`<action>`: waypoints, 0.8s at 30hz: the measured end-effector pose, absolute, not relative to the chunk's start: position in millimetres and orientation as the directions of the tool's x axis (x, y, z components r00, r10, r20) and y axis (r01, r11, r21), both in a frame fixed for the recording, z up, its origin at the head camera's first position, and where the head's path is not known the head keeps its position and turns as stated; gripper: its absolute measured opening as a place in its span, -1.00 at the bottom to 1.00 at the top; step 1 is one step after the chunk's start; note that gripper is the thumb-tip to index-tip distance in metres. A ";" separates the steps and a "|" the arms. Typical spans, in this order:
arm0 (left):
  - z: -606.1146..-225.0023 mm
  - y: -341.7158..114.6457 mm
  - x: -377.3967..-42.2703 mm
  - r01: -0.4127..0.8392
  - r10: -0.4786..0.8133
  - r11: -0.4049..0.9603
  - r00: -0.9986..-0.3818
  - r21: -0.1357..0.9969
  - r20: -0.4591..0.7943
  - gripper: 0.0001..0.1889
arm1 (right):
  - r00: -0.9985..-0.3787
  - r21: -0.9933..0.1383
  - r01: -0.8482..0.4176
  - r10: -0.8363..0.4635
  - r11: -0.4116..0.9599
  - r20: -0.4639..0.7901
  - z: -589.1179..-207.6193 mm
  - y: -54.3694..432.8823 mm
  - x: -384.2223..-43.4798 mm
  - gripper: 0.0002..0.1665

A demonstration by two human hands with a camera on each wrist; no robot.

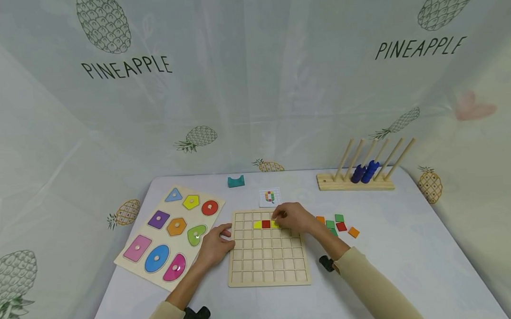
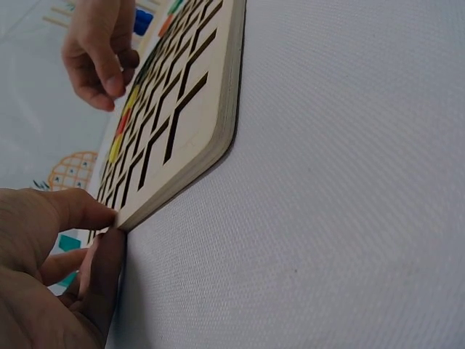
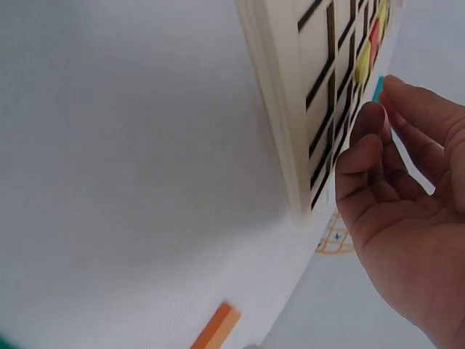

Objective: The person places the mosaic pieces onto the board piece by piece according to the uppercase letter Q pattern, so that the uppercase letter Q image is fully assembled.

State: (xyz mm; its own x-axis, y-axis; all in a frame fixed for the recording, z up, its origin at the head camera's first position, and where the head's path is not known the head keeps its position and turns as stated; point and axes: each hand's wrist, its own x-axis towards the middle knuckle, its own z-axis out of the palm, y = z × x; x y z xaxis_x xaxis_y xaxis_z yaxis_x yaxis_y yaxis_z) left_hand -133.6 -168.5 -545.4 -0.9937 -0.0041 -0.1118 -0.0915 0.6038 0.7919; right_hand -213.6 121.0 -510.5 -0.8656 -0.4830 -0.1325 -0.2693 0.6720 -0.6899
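A square wooden grid board (image 1: 268, 263) lies flat mid-table. Near its top, a yellow tile (image 1: 257, 224), a red tile (image 1: 266, 224) and a second yellow tile (image 1: 275, 224) sit side by side in one row. My left hand (image 1: 216, 247) touches the board's left edge with thumb and fingertips. Over the second yellow tile hovers my right hand (image 1: 294, 218), fingers loosely curled; no tile shows between its fingertips in the right wrist view. Behind the board lies a small pattern card (image 1: 269, 197). Loose green, red and orange tiles (image 1: 354, 232) lie to the right.
A shape puzzle board (image 1: 155, 221) lies at the left, under the left forearm's side. A wooden peg rack (image 1: 355, 182) with blue beads stands at the back right. A teal block (image 1: 236, 181) sits near the back edge, before a pineapple-print curtain (image 1: 252, 83).
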 end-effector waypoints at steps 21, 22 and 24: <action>-545.3 -169.2 -132.9 -0.095 0.002 0.584 -0.993 0.806 -0.119 -0.44 | -0.901 -0.671 -0.197 -0.402 0.715 -0.165 -503.3 214.1 -219.8 -0.80; -545.3 -169.0 -133.0 -0.093 0.004 0.585 -0.993 0.806 -0.118 -0.44 | -0.899 -0.667 -0.201 -0.405 0.718 -0.164 -502.3 220.0 -219.7 -0.80; -545.6 -168.8 -133.1 -0.089 0.005 0.588 -0.993 0.804 -0.114 -0.45 | -0.896 -0.653 -0.214 -0.412 0.727 -0.164 -501.4 232.3 -219.7 -0.80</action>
